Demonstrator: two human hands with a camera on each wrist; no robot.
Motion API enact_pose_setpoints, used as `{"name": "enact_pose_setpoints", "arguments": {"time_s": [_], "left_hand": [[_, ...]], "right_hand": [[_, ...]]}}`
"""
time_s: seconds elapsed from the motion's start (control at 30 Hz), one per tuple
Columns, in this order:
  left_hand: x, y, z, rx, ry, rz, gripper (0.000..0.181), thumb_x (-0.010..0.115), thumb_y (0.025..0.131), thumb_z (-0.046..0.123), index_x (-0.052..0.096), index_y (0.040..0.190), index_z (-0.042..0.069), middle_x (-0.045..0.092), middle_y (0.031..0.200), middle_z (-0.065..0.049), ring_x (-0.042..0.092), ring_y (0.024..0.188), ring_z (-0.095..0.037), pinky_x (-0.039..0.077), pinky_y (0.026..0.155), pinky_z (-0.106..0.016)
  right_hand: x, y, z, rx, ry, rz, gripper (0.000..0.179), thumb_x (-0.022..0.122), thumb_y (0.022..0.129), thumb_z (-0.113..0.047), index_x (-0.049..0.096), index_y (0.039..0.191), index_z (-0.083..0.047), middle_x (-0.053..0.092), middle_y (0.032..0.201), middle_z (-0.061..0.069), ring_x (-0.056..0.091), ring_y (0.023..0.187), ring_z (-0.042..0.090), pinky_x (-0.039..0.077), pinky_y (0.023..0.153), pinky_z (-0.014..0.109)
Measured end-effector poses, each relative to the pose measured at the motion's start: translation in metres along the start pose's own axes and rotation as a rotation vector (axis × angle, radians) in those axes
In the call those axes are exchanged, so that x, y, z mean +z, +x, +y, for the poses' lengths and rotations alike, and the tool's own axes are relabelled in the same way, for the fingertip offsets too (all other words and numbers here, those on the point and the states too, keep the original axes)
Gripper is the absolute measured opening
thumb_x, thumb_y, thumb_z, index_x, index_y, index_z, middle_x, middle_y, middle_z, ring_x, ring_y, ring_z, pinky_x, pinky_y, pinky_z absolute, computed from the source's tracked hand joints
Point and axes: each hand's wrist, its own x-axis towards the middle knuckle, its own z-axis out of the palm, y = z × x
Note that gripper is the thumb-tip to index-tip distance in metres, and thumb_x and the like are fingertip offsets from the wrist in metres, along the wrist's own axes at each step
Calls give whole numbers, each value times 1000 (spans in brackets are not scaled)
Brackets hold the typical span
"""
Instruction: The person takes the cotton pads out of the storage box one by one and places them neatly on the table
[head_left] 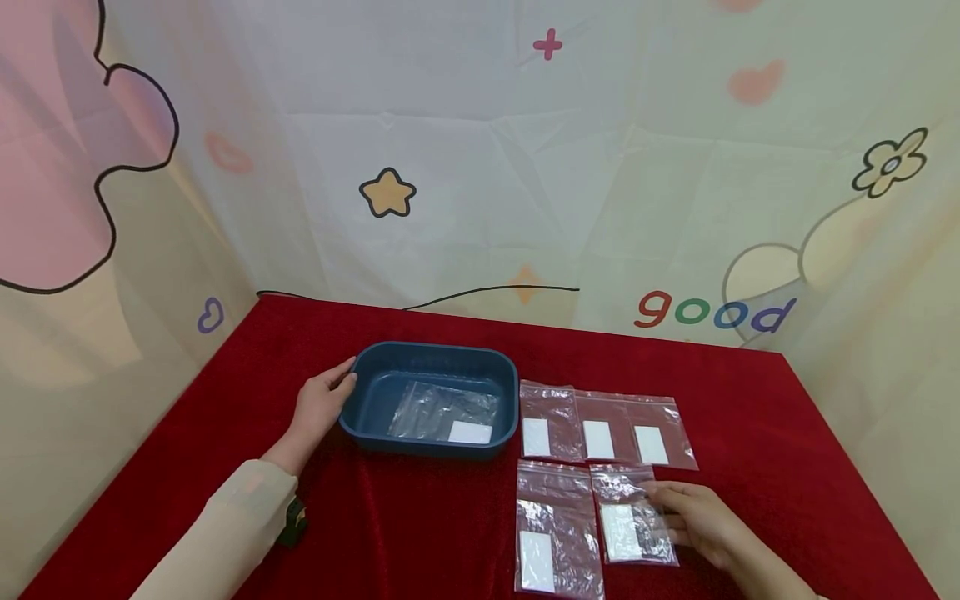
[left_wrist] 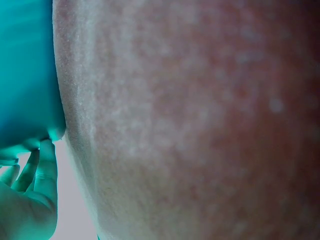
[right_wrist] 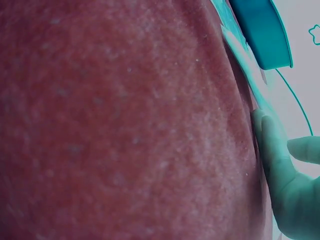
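A blue rectangular basin (head_left: pixel 427 447) stands on the red cloth, with a clear zip bag (head_left: pixel 427 410) holding a white card inside it. My left hand (head_left: pixel 318 406) touches the basin's left end, its fingers fairly straight against the outer side in the left wrist view. My right hand (head_left: pixel 705 518) is at the right edge of a front zip bag (head_left: pixel 621 533) with a white block-like insert. Its fingers are blurred in the head view. In the right wrist view, the thumb (right_wrist: pixel 304 150) stands apart from the extended fingers (right_wrist: pixel 275 145).
Another front zip bag (head_left: pixel 558 533) lies left of the one by my right hand. Behind them, a row of clear bags (head_left: pixel 555 408) with white inserts sits right of the basin. A dark object (head_left: pixel 292 523) is beside the left sleeve. A printed curtain (head_left: pixel 480 208) hangs behind the table.
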Motion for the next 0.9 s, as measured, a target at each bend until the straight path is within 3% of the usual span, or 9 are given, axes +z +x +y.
{"name": "enact_pose_setpoints", "arguments": {"time_s": [0.13, 0.23, 0.37, 0.53, 0.73, 0.9], "left_hand": [[0, 0, -1, -1, 1, -3, 50, 46, 109, 20, 42, 156, 6, 47, 156, -25, 48, 144, -40, 44, 117, -54], [0, 0, -1, 2, 2, -5, 50, 46, 109, 20, 41, 156, 5, 47, 155, -25, 48, 144, -41, 44, 117, -54], [-1, -1, 1, 3, 1, -5, 50, 46, 109, 20, 41, 156, 5, 47, 156, -25, 47, 144, -40, 43, 117, -54], [0, 0, 1, -3, 3, -3, 50, 46, 109, 21, 41, 156, 5, 47, 156, -25, 47, 144, -40, 43, 118, -54], [0, -1, 1, 7, -3, 0, 50, 47, 108, 20, 42, 155, 4, 48, 155, -25, 48, 144, -40, 44, 117, -54], [0, -1, 1, 6, 6, 0, 50, 47, 108, 20, 42, 155, 5, 48, 155, -24, 47, 144, -40, 43, 117, -54]], "right_hand": [[2, -1, -2, -6, -60, 14, 46, 44, 106, -14, 49, 135, 22, 73, 92, -5, 72, 81, 7, 63, 75, 28], [3, -2, -7, -18, -165, 51, 49, 43, 106, -14, 47, 134, 26, 75, 97, 5, 74, 84, 11, 64, 75, 32], [6, -6, -16, -24, -324, 114, 47, 48, 103, -15, 54, 127, 25, 75, 91, 7, 73, 79, 14, 65, 71, 34], [8, -6, -20, -12, -446, 165, 38, 56, 101, -14, 61, 120, 19, 72, 80, 1, 70, 71, 14, 63, 66, 36], [11, -4, -18, -19, -521, 213, 22, 66, 95, -10, 66, 104, 10, 71, 75, 1, 66, 64, 15, 59, 57, 35], [11, -2, -17, -46, -552, 233, 19, 70, 92, -8, 64, 99, 8, 68, 72, 0, 64, 60, 15, 58, 54, 34]]}}
